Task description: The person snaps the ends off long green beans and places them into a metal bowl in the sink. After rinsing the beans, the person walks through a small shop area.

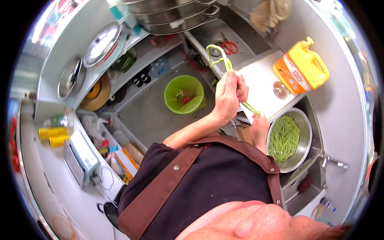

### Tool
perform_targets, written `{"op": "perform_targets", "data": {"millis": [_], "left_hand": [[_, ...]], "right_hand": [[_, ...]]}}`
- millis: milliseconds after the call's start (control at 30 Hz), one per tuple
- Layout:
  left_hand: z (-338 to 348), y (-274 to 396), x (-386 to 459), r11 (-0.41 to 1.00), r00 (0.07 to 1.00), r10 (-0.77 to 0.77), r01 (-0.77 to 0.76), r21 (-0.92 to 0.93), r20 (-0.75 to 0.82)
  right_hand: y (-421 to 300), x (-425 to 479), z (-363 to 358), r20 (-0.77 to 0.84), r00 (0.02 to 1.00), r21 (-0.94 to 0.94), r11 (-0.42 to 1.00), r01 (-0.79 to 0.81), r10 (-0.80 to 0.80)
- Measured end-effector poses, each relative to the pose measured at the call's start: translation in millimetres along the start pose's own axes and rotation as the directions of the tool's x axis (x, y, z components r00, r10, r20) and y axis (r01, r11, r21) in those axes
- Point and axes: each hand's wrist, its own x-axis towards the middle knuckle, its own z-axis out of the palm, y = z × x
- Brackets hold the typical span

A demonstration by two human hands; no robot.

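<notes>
My left hand (230, 93) is closed around a few long green beans (221, 57), whose looped ends stick up past its fingers. Their other ends run down to my right hand (259, 127), which pinches them beside the white counter edge. Just right of my right hand, a round metal bowl (306, 141) holds many short pieces of green bean (283, 138); it rests over the sink. Below and left of my left hand, a lime-green bin (169, 102) stands on the floor with scraps inside.
A yellow-and-orange jug (303, 67) stands on the white counter (255, 81) near a small glass lid or dish (280, 90). Red-handled scissors (229, 48) lie in the upper sink basin, beside stacked metal steamers (171, 18). A faucet (334, 162) juts at the right. Shelves with basins stand left.
</notes>
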Motion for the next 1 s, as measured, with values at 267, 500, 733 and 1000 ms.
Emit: {"op": "perform_targets", "data": {"millis": [267, 500, 733, 1000], "left_hand": [[-36.1, 123.6, -8.1, 0.897, 0.898, 0.427, -0.406, 0.174, -0.104], [-68.0, 123.8, -14.0, 0.939, 0.897, 0.344, -0.319, 0.130, -0.278], [-90.2, 108.3, -6.0, 0.972, 0.925, 0.235, -0.228, 0.061, -0.297], [-61.5, 72.1, 17.6, 0.978, 0.988, -0.138, 0.125, -0.169, -0.066]], "right_hand": [[9.6, 59.1, 30.9, 0.510, 0.847, 0.747, 0.411, -0.522, 0.148], [-74.8, 92.9, 108.5, 0.371, 0.873, 0.621, 0.784, 0.019, -0.315], [-134.2, 61.5, 62.3, 0.717, 0.562, 0.684, 0.574, -0.451, -0.414], [-115.4, 43.6, 36.3, 0.468, 0.815, 0.821, 0.508, -0.259, -0.341]]}}
